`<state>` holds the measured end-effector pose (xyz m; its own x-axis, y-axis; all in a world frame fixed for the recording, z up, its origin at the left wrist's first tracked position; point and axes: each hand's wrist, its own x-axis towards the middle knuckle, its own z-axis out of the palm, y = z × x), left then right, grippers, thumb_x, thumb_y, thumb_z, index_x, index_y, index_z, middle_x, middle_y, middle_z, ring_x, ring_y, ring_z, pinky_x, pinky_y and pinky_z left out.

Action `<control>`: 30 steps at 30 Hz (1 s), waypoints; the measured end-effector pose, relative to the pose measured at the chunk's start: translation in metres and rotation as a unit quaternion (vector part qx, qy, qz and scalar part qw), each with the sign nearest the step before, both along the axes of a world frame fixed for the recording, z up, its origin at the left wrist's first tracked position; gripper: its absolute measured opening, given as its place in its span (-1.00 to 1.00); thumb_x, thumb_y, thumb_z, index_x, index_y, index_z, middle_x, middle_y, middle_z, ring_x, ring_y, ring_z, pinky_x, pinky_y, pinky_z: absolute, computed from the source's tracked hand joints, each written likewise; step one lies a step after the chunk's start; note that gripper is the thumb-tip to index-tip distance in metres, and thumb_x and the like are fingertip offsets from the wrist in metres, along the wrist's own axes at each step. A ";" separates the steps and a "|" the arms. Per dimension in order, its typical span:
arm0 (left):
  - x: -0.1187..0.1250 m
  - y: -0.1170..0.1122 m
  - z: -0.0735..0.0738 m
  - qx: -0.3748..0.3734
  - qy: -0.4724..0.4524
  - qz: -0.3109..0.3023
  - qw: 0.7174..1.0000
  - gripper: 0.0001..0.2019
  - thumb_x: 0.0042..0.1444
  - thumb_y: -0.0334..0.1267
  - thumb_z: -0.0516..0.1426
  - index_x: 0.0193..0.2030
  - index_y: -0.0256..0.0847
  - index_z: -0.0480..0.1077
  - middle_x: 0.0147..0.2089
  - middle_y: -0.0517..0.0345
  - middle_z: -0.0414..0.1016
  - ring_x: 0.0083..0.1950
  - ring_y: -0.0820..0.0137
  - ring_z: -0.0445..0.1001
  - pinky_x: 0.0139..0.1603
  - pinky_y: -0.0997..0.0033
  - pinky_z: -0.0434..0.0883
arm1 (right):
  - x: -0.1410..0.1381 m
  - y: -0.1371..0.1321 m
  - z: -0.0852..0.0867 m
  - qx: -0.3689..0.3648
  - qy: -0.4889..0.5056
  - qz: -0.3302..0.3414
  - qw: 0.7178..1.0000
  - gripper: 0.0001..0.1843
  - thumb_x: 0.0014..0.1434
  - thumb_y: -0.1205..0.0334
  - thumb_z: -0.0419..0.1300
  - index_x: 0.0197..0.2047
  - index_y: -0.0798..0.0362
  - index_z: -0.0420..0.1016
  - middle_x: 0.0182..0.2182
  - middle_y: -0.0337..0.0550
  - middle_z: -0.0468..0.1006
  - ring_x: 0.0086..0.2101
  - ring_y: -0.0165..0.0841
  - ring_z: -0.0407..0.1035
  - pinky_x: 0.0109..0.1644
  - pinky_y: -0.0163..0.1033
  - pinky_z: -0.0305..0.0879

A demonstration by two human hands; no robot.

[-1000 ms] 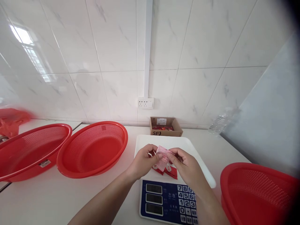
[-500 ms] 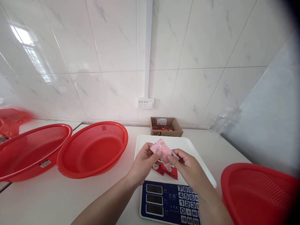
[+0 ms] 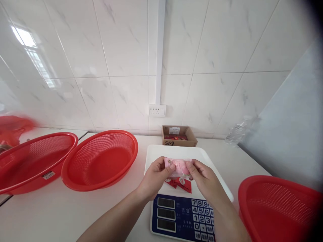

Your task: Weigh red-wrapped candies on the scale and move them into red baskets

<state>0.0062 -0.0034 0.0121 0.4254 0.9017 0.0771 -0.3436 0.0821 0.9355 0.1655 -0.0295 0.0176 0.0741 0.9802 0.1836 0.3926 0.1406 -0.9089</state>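
Left hand and right hand, fingers pinched on opposite ends of a pink packet, held above red packets on a scale.

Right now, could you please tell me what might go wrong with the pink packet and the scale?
The pink packet is pinched at both ends by the left hand and right hand, so a hard pull might tear it. If it slips, it could land among the red packets on the white pan. The right forearm hides part of the keypad, so it might brush a key.
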 end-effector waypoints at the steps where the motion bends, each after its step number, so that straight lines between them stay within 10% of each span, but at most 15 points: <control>1: 0.000 -0.001 0.000 -0.003 0.004 -0.002 1.000 -0.66 -0.02 -0.03 0.24 -0.34 -0.26 0.29 -0.39 0.22 0.36 -0.38 0.52 0.33 -0.31 0.49 0.29 | -0.001 0.000 0.000 0.005 -0.007 -0.012 1.000 -0.55 0.18 -0.18 -0.07 -0.52 0.00 0.20 -0.57 -0.32 0.25 -0.50 -0.41 0.16 -0.44 -0.33 0.13; 30: 0.004 -0.004 -0.004 0.033 0.087 -0.020 0.995 -0.51 0.10 0.18 0.02 -0.38 -0.28 0.42 -0.55 0.20 0.35 -0.50 0.46 0.31 -0.39 0.46 0.30 | -0.010 -0.003 -0.001 0.093 -0.084 -0.080 0.989 -0.50 0.19 -0.16 -0.07 -0.62 -0.01 0.06 -0.70 -0.34 0.18 -0.61 -0.46 0.08 -0.54 -0.34 0.05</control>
<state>0.0099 -0.0078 0.0080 0.4728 0.8792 0.0581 -0.1736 0.0283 0.9844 0.1550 -0.0323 0.0162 0.1780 0.9069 0.3819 0.5660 0.2231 -0.7936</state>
